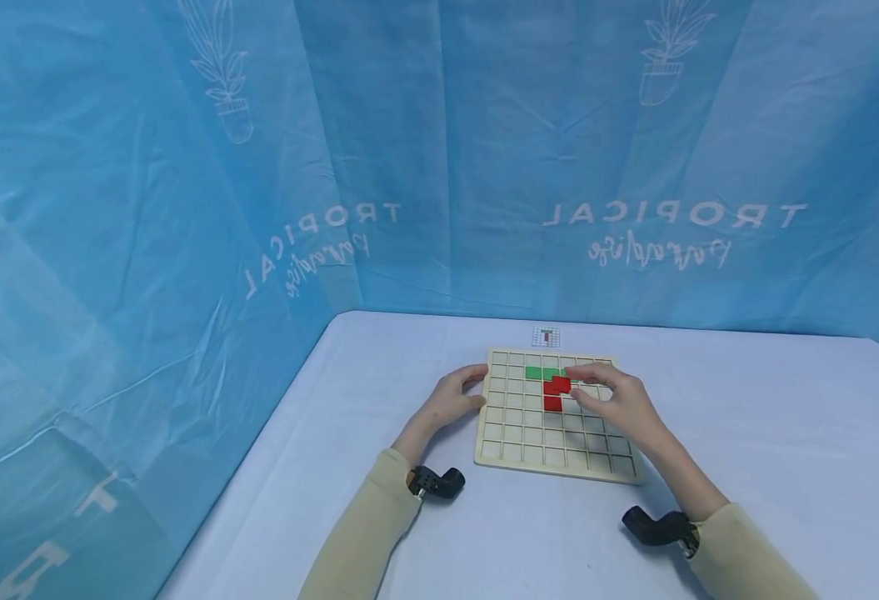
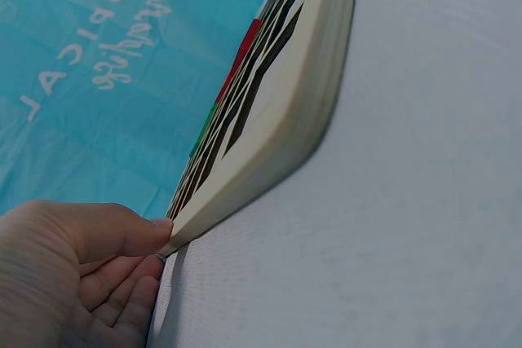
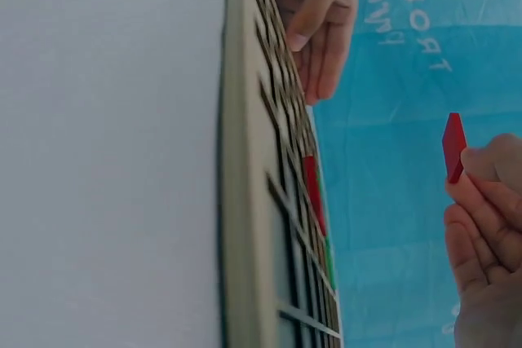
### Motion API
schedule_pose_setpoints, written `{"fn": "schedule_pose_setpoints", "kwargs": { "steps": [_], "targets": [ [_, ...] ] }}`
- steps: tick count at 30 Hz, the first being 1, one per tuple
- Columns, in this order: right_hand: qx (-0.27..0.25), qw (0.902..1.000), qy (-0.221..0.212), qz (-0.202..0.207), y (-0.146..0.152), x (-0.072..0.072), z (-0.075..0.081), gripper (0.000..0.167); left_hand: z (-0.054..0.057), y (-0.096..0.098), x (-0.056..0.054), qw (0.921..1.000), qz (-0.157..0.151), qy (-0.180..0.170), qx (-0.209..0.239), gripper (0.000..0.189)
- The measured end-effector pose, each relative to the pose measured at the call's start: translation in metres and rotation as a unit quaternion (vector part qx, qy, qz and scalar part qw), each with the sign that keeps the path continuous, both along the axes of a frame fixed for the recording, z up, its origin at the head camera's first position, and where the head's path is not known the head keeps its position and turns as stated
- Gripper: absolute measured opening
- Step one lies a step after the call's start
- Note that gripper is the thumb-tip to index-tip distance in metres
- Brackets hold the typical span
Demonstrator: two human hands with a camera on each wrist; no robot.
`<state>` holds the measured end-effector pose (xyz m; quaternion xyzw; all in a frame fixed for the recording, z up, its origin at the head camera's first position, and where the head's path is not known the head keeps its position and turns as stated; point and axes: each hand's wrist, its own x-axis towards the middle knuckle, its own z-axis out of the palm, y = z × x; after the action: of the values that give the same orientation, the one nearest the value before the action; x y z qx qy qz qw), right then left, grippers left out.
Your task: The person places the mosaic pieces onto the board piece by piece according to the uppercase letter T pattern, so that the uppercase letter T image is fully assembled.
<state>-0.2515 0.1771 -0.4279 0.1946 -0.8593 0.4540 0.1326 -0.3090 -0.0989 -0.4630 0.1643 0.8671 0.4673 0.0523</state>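
A pale wooden grid board [image 1: 511, 454] lies on the white table. Against its left edge rests my left hand [image 1: 454, 396], thumb and index finger spread apart along the side. Over the board, my right hand [image 1: 622, 406] pinches a red square tile [image 1: 561, 384] between thumb and fingers. The right wrist view shows this held tile [image 3: 453, 148] tilted and raised off the board. Green tiles [image 1: 533, 372] sit in a row near the board's far side, the right end partly hidden by my fingers. Below them, red tiles [image 1: 552, 404] fill cells in a column.
A small printed card [image 1: 546, 337] with a coloured grid pattern lies just beyond the board. Blue curtain [image 1: 484, 167] with white lettering hangs behind and to the left of the table [image 1: 769, 417]. Black wrist devices [image 1: 439, 482] are worn on both arms.
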Motion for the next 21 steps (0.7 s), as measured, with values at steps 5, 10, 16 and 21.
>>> {"fn": "schedule_pose_setpoints", "kwargs": {
  "steps": [5, 10, 16, 21],
  "targets": [
    [-0.005, 0.9999, -0.004, 0.010, -0.001, 0.000, -0.010, 0.032, 0.000, -0.001, 0.001, 1.0000, -0.006, 0.007, 0.004, 0.055],
    [0.001, 0.9997, 0.010, 0.024, -0.001, -0.001, -0.026, 0.028, 0.000, -0.001, 0.000, 1.0000, -0.006, 0.000, 0.005, 0.056],
    [0.012, 0.9995, 0.009, 0.028, 0.000, -0.003, -0.046, 0.027, -0.001, -0.001, -0.001, 1.0000, -0.008, 0.002, 0.004, 0.056],
    [0.030, 0.9986, 0.027, 0.035, 0.001, -0.004, -0.054, 0.029, -0.002, -0.001, -0.002, 1.0000, -0.005, 0.004, 0.001, 0.056]
  ]
}}
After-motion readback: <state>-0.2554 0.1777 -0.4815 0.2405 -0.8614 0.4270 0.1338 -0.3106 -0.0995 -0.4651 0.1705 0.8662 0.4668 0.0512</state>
